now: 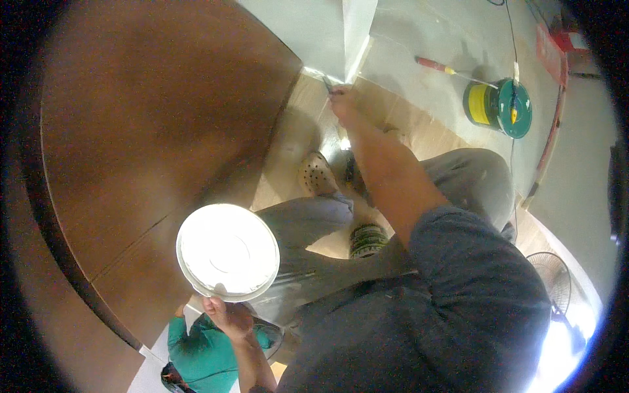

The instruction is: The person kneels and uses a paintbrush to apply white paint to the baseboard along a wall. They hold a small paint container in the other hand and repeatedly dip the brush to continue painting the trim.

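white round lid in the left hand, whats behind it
Past its edges show the brown panel and a grey trouser leg. The white round lid, held by the left hand, covers whatever lies directly behind.

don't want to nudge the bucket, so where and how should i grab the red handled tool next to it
I'd grip the red handle around its middle, coming from its free end, the left side in the picture. It's the thicker part and points away from the green bucket, while the thin metal rod runs toward the bucket.
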`<action>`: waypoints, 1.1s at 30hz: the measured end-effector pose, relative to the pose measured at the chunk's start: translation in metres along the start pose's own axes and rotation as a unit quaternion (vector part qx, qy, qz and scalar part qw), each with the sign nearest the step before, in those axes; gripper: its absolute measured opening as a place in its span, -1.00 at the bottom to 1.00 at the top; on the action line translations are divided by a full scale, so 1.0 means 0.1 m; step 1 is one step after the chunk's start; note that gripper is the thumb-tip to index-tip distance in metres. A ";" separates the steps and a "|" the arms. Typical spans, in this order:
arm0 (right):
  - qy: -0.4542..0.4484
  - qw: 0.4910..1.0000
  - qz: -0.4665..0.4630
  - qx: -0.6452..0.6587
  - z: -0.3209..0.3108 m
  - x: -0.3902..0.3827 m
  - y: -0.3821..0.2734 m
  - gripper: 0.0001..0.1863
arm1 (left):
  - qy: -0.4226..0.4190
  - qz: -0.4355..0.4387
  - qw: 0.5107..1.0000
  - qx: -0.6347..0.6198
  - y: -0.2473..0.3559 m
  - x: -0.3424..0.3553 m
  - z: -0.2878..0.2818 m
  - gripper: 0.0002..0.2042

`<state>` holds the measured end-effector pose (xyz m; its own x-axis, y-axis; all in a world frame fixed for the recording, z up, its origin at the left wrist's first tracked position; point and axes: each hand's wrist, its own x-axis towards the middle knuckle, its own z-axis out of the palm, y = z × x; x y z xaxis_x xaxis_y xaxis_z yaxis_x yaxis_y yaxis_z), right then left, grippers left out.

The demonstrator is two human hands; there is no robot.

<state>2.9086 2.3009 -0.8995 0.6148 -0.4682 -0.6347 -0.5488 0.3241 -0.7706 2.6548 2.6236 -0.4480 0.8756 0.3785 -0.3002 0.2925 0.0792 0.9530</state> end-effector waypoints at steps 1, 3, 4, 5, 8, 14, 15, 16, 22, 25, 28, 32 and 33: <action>0.019 0.999 0.001 -0.033 -0.04 -0.13 -0.02 -0.73 | 0.006 0.000 1.000 0.000 -0.02 -0.03 -0.05 -0.55; 0.047 0.998 0.001 -0.052 -0.22 -0.30 0.01 -0.73 | 0.013 0.006 1.000 0.004 -0.04 -0.06 -0.04 -0.58; 0.054 0.998 0.002 -0.040 -0.35 -0.34 0.04 -0.74 | -0.008 0.003 1.000 -0.006 -0.05 -0.04 -0.06 -0.59; 0.057 0.998 0.004 -0.027 -0.46 -0.39 0.07 -0.74 | -0.026 0.002 1.000 -0.016 -0.07 -0.01 -0.12 -0.60; 0.045 0.983 -0.034 -0.173 -0.72 -0.44 0.07 -0.69 | -0.037 0.002 0.999 -0.021 -0.12 -0.01 -0.18 -0.66; -0.036 0.914 -0.141 -0.378 -0.84 -0.12 0.22 -0.51 | -0.053 0.016 0.998 -0.038 -0.07 0.01 -0.12 -0.80; -0.048 0.874 -0.198 -0.442 -0.96 0.17 0.26 -0.47 | -0.033 -0.002 0.996 -0.086 -0.05 0.06 -0.03 -0.85; -0.011 0.818 -0.277 -0.505 -1.38 0.56 0.01 -0.44 | -0.013 -0.022 0.996 -0.089 -0.07 0.21 0.13 -0.90; -0.491 0.593 -0.369 -0.521 -1.21 -0.50 -1.80 -0.65 | -0.042 0.012 0.999 -0.030 -0.03 0.06 -0.14 -0.89; -0.407 0.722 -0.160 -0.536 -1.50 -1.47 -2.86 -0.76 | -0.078 0.020 0.996 -0.041 0.05 0.07 -0.05 -0.89; -0.315 0.710 -0.296 -0.556 -1.78 -2.26 -3.46 -0.87 | -0.165 0.005 0.985 -0.049 0.17 0.14 0.15 -0.88; -0.295 0.806 -0.243 -0.452 -2.25 -2.23 -3.04 -0.86 | -0.262 -0.012 0.954 -0.148 -0.01 0.38 0.59 -0.85; -0.298 0.801 -0.224 -0.469 -2.22 -2.26 -2.95 -0.82 | -0.282 -0.034 0.941 -0.183 -0.13 0.48 0.65 -0.85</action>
<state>2.8055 2.1291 -0.5160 0.8766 0.2003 -0.4375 -0.2109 -0.6574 -0.7234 2.7182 2.5810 -0.4774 0.9548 -0.1806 -0.2363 0.2931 0.4361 0.8508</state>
